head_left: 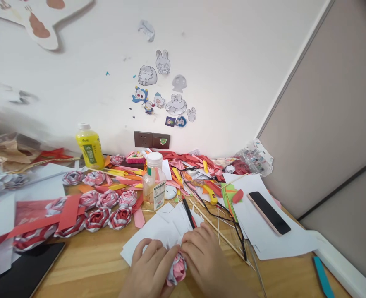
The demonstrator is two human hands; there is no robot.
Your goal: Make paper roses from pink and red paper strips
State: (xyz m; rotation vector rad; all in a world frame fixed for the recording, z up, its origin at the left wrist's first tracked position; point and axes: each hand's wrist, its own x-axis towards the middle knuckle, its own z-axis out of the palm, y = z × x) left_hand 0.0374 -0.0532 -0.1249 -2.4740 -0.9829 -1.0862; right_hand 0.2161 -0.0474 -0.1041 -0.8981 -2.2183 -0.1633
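Observation:
A pink and white paper rose [178, 270] is held between my two hands near the table's front edge. My left hand [153, 263] grips its left side, fingers curled, the thumb mostly hidden. On the other side, the fingertips of my right hand [201, 256] press against the rose's upper right edge. White paper sheets [139, 240] lie just beyond my hands, with a black and red pen [189, 213] on them. Several finished red, pink and white paper roses [120, 217] stand in rows to the left.
Behind the sheets stands a clear bottle [154, 182]; a yellow bottle [90, 147] is farther left. Colored paper strips [185, 159] line the wall. Thin sticks [218, 231] and a black cable lie at right, beside a phone [269, 213] on paper. A dark tablet [24, 271] lies front left.

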